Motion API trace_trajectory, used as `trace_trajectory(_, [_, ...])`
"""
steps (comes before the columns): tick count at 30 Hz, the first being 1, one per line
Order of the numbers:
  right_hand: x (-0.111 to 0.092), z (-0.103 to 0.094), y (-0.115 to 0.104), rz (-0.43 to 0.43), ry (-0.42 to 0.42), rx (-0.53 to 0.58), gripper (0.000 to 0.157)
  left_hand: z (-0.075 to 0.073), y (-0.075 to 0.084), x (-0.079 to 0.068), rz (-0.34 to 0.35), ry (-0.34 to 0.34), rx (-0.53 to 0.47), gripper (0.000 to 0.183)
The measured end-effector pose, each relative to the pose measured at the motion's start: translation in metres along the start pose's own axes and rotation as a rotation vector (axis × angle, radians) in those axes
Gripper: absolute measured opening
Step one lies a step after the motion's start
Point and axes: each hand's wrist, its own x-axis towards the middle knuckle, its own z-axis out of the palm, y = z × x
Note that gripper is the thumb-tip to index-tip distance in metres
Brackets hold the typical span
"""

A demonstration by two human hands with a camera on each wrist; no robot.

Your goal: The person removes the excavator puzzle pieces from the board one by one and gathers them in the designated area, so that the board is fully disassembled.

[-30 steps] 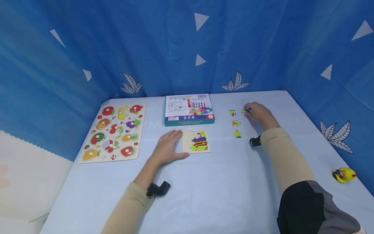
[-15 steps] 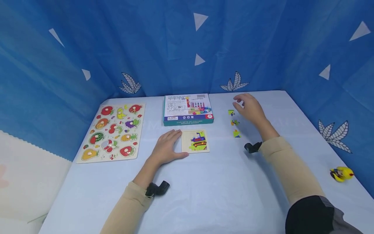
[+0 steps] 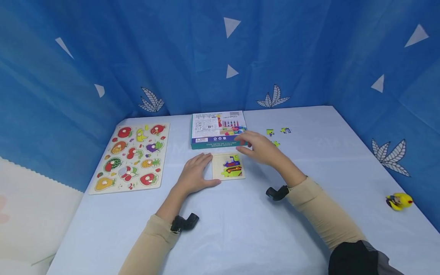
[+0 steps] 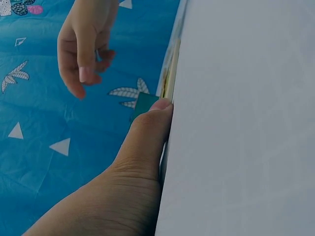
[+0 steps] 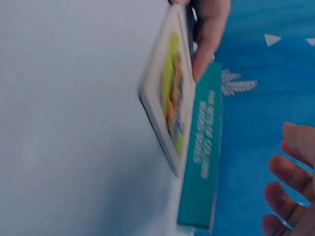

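A small square wooden puzzle board [image 3: 217, 165] with a train picture lies in the middle of the table. My left hand [image 3: 193, 175] rests at its left side, fingers extended near the far left corner and thumb touching the near edge. The left wrist view shows this thumb [image 4: 147, 130] against the board's side. My right hand [image 3: 262, 148] hovers to the right of the board, near the box's front corner, fingers loosely bent with no piece visible between them. Beyond it lie loose jigsaw pieces: one at the left [image 3: 270, 132], another beside it [image 3: 285, 130], and a third [image 3: 276, 143] partly covered.
Behind the board stands a flat teal-edged box [image 3: 219, 128] of beads. A fruit peg puzzle [image 3: 132, 156] lies at the left. Near the right edge sits a yellow toy duck [image 3: 400, 201]. Blue curtains [image 3: 185, 57] enclose the table's back and sides.
My right hand has let go of a jigsaw piece at the back right and moved left and toward me, near the board. My left hand has stayed in place.
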Motion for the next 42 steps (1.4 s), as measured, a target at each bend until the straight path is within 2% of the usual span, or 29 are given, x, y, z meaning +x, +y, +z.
trace_trajectory(6, [0.004,0.031,-0.013,0.011,-0.173,-0.036,0.044,0.002,-0.001,0.0,0.0,0.01,0.012,0.104])
trace_trajectory(12, [0.005,0.048,-0.016,0.02,-0.254,-0.074,0.047,0.001,-0.001,0.0,0.002,-0.001,0.013,0.104])
trace_trajectory(22, [0.007,0.055,-0.01,0.032,-0.292,-0.041,0.045,0.0,-0.001,-0.001,0.008,0.005,0.015,0.104])
trace_trajectory(30, [0.007,0.06,-0.007,0.018,-0.281,-0.012,0.035,0.001,-0.001,-0.001,0.007,0.006,0.011,0.104])
trace_trajectory(42, [0.006,0.06,-0.006,0.047,-0.274,0.034,0.036,0.0,-0.002,0.001,0.006,0.0,0.017,0.104])
